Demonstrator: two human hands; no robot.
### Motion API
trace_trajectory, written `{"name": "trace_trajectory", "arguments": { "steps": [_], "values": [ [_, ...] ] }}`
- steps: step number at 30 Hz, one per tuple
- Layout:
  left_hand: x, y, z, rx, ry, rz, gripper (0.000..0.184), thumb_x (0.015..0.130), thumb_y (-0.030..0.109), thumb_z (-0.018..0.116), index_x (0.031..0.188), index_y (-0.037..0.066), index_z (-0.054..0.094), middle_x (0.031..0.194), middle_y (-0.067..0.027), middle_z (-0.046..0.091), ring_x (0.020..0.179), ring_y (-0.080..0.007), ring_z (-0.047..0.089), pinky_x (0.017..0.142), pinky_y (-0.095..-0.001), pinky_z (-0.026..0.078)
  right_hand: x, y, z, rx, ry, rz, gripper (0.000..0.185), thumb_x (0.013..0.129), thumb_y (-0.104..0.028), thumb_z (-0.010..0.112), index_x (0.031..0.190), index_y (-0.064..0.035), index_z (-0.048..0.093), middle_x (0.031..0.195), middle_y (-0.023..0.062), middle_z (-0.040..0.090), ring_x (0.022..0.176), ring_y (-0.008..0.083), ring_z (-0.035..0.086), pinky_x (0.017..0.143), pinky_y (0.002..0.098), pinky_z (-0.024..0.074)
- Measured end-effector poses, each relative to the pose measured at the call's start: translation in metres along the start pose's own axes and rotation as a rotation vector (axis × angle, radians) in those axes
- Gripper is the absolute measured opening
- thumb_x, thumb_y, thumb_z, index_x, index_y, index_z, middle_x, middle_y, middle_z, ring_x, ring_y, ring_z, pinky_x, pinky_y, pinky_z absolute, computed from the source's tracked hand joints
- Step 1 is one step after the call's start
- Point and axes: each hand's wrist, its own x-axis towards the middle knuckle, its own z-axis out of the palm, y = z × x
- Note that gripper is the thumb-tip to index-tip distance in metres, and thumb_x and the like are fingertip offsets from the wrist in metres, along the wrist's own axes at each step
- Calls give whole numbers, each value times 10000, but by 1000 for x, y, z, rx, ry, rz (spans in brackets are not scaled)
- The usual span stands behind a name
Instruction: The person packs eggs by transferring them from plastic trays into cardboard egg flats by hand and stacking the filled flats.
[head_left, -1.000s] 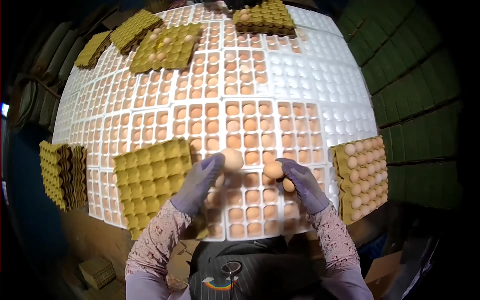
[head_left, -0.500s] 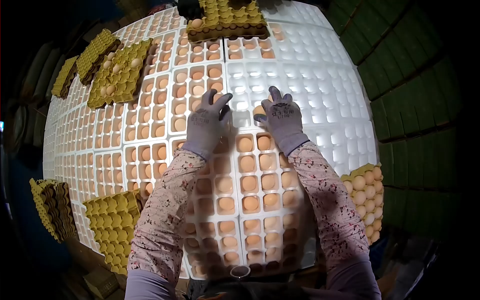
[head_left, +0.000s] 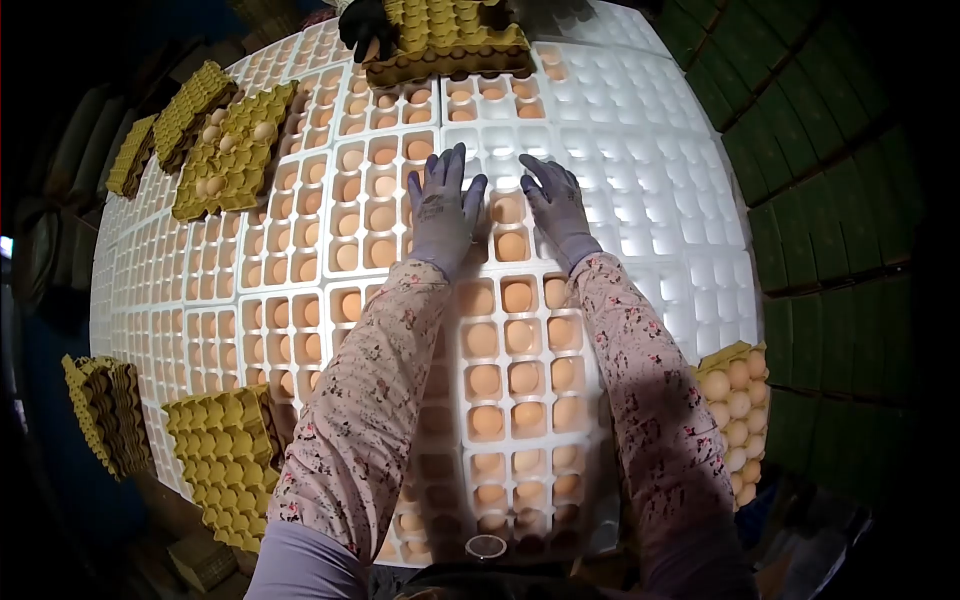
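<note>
My left hand (head_left: 447,212), in a grey-purple glove, lies over the white foam egg tray (head_left: 490,137) with its fingers spread. My right hand (head_left: 556,203), gloved alike, is just to the right over the same tray, fingers stretched and apart. Between the hands, a brown egg (head_left: 508,208) and a nearer egg (head_left: 511,246) sit in the tray's pockets. I see no egg in either hand, though the palms are hidden. Closer to me, a foam tray (head_left: 500,353) holds several eggs.
Egg-filled foam trays (head_left: 285,230) spread leftward; bare ones (head_left: 650,190) lie right. Yellow cartons (head_left: 225,440) stand at the left, and a carton of eggs (head_left: 735,410) at the lower right. Another person's black-gloved hand (head_left: 366,25) holds an egg (head_left: 373,48) by the far carton stack (head_left: 450,55).
My left hand has moved right and farther forward, its fingers spreading. The right hand has shifted slightly forward, away from an egg. Two eggs now show between them. The other person's hand came into fuller view.
</note>
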Motion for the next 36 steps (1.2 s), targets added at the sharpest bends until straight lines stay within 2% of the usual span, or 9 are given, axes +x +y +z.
{"name": "trace_trajectory", "arguments": {
  "steps": [8,15,17,20,24,25,27,31,36],
  "values": [
    [-179,-20,-233,61,-73,-55,553,976,118,598,1475,-24,405,1453,-209,492,1359,-400,424,1174,-505,284,-47,-101,-20,281,26,126,400,1004,-116,548,1402,-79,576,1334,69,651,1229,154,586,1037,297,442],
    [-427,-156,-450,609,-4,-886,707,966,357,641,1529,35,359,1480,-230,460,1413,-434,341,1180,-512,267,-283,-272,50,404,-813,158,632,982,-279,638,1521,-56,393,1547,251,365,1446,348,349,1169,431,322],
    [-477,-182,-464,535,-146,-1060,809,958,489,622,1554,34,319,1486,-232,446,1410,-419,362,1183,-518,252,-351,-304,90,244,-894,95,758,969,-281,647,1567,-25,259,1570,272,303,1493,391,235,1212,455,230],
    [-487,-183,-483,-442,-160,-1226,855,949,461,648,1569,10,268,1529,-246,395,1418,-355,411,1157,-401,343,-426,-351,145,249,-738,98,832,957,-254,636,1582,11,155,1588,276,258,1515,410,158,1228,468,172],
    [-482,-164,-519,-747,120,-1111,828,937,271,696,1583,17,245,1574,-170,394,1441,-256,397,1136,-334,358,-429,-391,158,358,-540,80,858,939,-220,590,1586,34,87,1659,235,105,1549,387,41,1241,454,75],
    [-489,-170,-529,-668,258,-992,804,943,223,687,1591,42,248,1519,-127,446,1120,-176,488,907,-285,424,-418,-407,154,360,-550,17,853,941,-220,578,1590,29,82,1661,224,110,1551,383,36,1243,451,61],
    [-479,-173,-561,-442,563,-757,776,951,191,683,1585,25,268,1547,-128,432,1172,-174,589,955,-267,493,-391,-450,146,329,-523,-144,821,1024,-414,517,1613,-28,94,1684,155,125,1558,289,98,1245,392,91],
    [-459,-261,-658,-246,1104,-543,668,1005,207,608,1558,-17,308,1602,-151,354,1435,-233,377,1179,-335,296,-384,-483,155,392,-482,-71,772,1026,-385,526,1612,-56,146,1671,154,165,1551,300,125,1246,411,120],
    [-449,-433,-719,-108,1454,-841,574,1012,51,513,1550,48,313,1511,-129,461,1268,-199,512,1056,-318,413,-403,-460,168,123,-506,-27,647,1042,-298,513,1587,-73,245,1642,174,221,1534,308,170,1238,417,150]
  ]
}}
